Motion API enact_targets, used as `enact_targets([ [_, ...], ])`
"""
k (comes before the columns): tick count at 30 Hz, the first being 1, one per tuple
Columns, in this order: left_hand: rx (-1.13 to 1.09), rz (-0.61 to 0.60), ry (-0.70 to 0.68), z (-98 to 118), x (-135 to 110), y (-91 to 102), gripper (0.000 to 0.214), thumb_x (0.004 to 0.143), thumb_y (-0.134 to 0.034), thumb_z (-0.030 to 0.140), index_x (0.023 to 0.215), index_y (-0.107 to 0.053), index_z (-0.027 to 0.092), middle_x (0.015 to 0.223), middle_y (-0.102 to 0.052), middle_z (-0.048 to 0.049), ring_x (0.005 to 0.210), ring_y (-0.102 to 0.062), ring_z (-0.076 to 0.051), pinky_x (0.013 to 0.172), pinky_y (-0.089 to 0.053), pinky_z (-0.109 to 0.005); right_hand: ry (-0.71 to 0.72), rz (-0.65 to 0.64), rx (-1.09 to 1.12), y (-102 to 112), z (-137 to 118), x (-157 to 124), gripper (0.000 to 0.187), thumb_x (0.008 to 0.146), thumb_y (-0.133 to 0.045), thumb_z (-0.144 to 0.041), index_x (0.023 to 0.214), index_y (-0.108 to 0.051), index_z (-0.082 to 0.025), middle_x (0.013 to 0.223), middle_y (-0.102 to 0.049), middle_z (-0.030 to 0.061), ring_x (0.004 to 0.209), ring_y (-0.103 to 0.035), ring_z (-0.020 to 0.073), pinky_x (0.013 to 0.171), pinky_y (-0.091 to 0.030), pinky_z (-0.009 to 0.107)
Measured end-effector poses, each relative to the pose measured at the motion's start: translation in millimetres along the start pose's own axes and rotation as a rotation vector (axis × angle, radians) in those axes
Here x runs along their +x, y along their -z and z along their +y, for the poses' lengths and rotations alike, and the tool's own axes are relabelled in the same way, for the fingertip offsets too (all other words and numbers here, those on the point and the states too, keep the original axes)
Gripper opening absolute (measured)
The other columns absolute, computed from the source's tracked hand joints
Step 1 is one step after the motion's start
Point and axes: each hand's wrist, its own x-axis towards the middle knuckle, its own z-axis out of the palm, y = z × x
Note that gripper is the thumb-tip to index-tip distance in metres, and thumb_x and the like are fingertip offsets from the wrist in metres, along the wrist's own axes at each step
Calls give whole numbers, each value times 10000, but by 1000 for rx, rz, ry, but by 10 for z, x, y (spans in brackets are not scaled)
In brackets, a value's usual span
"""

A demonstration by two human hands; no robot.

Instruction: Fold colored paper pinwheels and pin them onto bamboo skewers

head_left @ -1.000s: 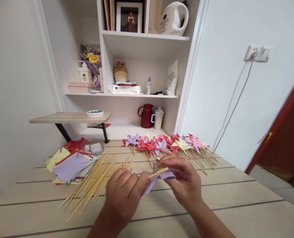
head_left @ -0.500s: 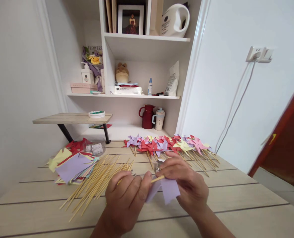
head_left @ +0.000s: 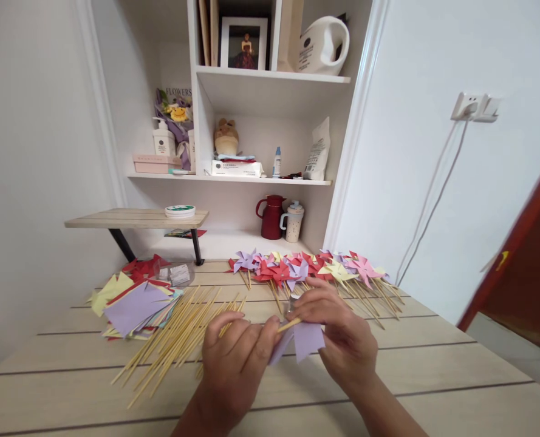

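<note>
Above the wooden table [head_left: 434,370], my left hand [head_left: 235,364] is closed around a thin wooden stick [head_left: 290,325] whose tip pokes out to the right. My right hand [head_left: 342,334] pinches a lilac paper piece [head_left: 306,340] against that stick tip, fingers curled over it. Behind my hands lies a row of finished paper pinwheels [head_left: 306,267] in red, lilac, yellow and pink. A loose pile of bare sticks [head_left: 178,334] lies left of my left hand.
A stack of coloured paper squares [head_left: 133,303] sits at the left, with a small clear box [head_left: 176,273] behind it. A low wooden riser [head_left: 137,218] and shelves holding a red jug [head_left: 270,215] and a cup stand at the back. A dark red door [head_left: 525,267] is at right.
My hands have stayed together over the table, with the lilac paper turning and unfolding below the stick tip. The camera has dipped slightly.
</note>
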Motion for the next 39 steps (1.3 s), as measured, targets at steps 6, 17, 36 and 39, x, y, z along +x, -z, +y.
enact_targets([
  [6, -8, 2, 4, -7, -18, -7, 170, 908, -630, 87, 1065, -676, 134, 718, -723, 19, 658, -635, -108, 914, -397, -362, -6, -11, -10, 6, 46, -5, 295, 859, -651, -124, 1096, -649, -300, 851, -762, 14, 829, -701, 232, 1006, -453, 576],
  [17, 18, 22, 23, -25, 5, 4, 131, 932, -608, 127, 1038, -679, 156, 687, -702, 37, 643, -627, -103, 901, -388, -364, 11, -32, -18, 7, 94, 2, 359, 864, -675, -161, 1184, -622, -314, 951, -763, 43, 947, -684, 263, 936, -500, 533],
  [36, -1128, 252, 1624, -270, -258, -378, 219, 734, -781, 342, 889, -738, 193, 991, -755, -81, 908, -700, -172, 849, -537, -316, -933, -15, 374, -224, 229, -128, 295, 852, -697, -445, 989, -636, -191, 804, -680, 23, 698, -661, 160, 699, -565, 329],
  [39, -1251, 286, 1716, -270, -226, -363, 167, 731, -779, 272, 876, -730, 205, 1040, -737, -71, 958, -687, -163, 823, -540, -285, -1020, -197, 519, -361, 159, -173, 298, 815, -732, -443, 890, -627, -174, 788, -681, 20, 637, -631, 134, 642, -540, 293],
])
